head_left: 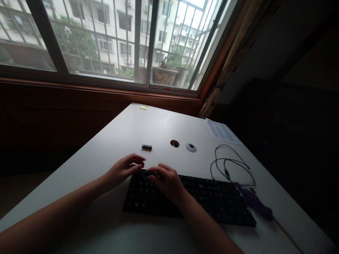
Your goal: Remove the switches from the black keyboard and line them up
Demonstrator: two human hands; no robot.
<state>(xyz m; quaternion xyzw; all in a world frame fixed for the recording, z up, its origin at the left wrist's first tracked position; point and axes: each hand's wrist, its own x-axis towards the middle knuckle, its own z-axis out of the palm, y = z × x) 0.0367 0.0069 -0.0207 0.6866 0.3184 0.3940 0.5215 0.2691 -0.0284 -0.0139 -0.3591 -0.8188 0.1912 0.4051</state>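
Note:
A black keyboard point(212, 197) lies on the white table, with both hands at its far left part. My right hand point(168, 178) is over the top-row keys, thumb and forefinger brought together in a pinch. Anything between those fingertips is too dark to make out. At the keyboard's far left corner, my left hand point(127, 165) hovers with curved fingers, thumb and fingertips apart, and no object shows in it. Just beyond it, three black keycaps point(147, 147) sit side by side in a row on the table.
The table point(106, 148) has a round cable hole point(174, 143) and a grey ring-shaped cover point(191, 147). A black cable point(230, 160) is coiled at right, near a purple object point(255, 203) with a thin rod. Printed paper point(222, 131) and yellow notes point(143, 107) lie farther back.

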